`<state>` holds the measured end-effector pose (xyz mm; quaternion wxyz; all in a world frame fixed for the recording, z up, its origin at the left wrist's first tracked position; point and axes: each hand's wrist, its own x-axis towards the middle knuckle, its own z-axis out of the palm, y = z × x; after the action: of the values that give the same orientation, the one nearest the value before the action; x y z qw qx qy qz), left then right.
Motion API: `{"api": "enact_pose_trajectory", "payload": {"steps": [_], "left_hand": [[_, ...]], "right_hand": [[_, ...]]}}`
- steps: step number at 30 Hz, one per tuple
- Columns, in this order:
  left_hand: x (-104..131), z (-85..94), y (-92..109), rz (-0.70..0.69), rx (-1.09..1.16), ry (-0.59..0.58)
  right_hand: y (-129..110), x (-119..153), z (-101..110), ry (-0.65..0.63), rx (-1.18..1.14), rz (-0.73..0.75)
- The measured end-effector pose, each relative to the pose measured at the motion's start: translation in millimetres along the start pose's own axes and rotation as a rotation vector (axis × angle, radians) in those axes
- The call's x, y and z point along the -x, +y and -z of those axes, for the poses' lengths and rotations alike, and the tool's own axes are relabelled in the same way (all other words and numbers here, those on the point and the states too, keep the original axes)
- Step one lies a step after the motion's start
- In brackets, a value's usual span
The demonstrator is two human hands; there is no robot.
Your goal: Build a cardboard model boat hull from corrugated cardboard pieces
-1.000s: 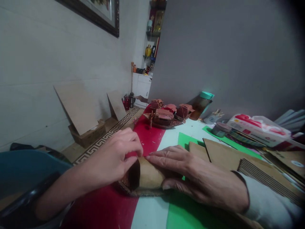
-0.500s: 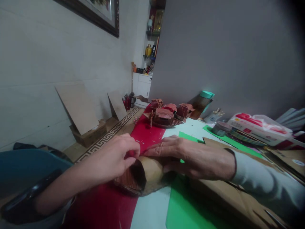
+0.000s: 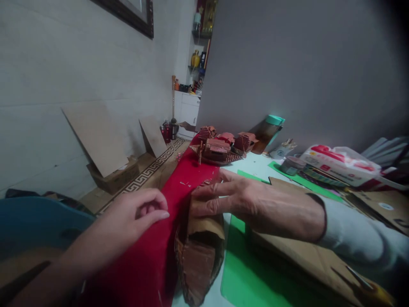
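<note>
A small brown model boat (image 3: pixel 198 266) with corrugated, ridged sides lies lengthwise, one pointed end towards me. Over its middle arches a tan paper cover (image 3: pixel 206 226). My right hand (image 3: pixel 246 202) reaches across from the right, its fingers wrapped over the cover and the far part of the boat; its thumb is hidden. Just left of the boat, my left hand (image 3: pixel 140 213) hovers above a red cloth (image 3: pixel 137 264) with curled fingers. Nothing shows in that hand, and it does not touch the boat.
Finished-looking model boats (image 3: pixel 219 147) stand farther back on the cloth. Beyond are a teal-lidded bottle (image 3: pixel 270 132), a round jar (image 3: pixel 292 165) and a red-and-white packet (image 3: pixel 343 166). A green mat (image 3: pixel 252 273) and cardboard (image 3: pixel 297 260) lie at the right; a blue chair (image 3: pixel 41 221) stands left.
The model boat has turned from crosswise to lengthwise, one end now facing me. My left hand has come off it and moved left and down. My right hand stays on the cover.
</note>
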<state>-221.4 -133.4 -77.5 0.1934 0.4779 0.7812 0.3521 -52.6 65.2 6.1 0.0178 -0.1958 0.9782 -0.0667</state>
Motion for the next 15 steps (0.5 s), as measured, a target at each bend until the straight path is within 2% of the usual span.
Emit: {"api": "enact_pose_trajectory", "payload": {"steps": [3, 4, 6, 8, 12, 13, 15], "left_hand": [[13.6, -11.1, -13.7, 0.004, -0.04, 0.082], [18.5, -13.4, -17.9, -0.036, -0.067, 0.139], [28.8, -16.5, -24.7, -0.114, -0.103, 0.171], [38.8, -19.5, -28.7, -0.082, -0.073, 0.261], [53.7, -31.0, -28.9, -0.081, -0.028, 0.157], [55.5, -34.6, -27.9, -0.101, -0.038, 0.162], [56.7, -41.3, -25.5, -0.161, -0.066, 0.25]], "right_hand": [[-5.0, 6.8, -4.6, 0.009, -0.028, -0.032], [-7.2, 8.9, -5.4, 0.006, -0.039, -0.043], [-12.9, 12.2, -6.3, 0.021, -0.054, -0.071], [-20.1, 13.6, -7.5, 0.079, -0.056, -0.09], [-35.0, 8.8, -13.9, 0.124, -0.051, -0.159], [-38.0, 6.5, -15.8, 0.118, -0.045, -0.188], [-42.4, 2.3, -19.0, 0.1, -0.03, -0.237]]}}
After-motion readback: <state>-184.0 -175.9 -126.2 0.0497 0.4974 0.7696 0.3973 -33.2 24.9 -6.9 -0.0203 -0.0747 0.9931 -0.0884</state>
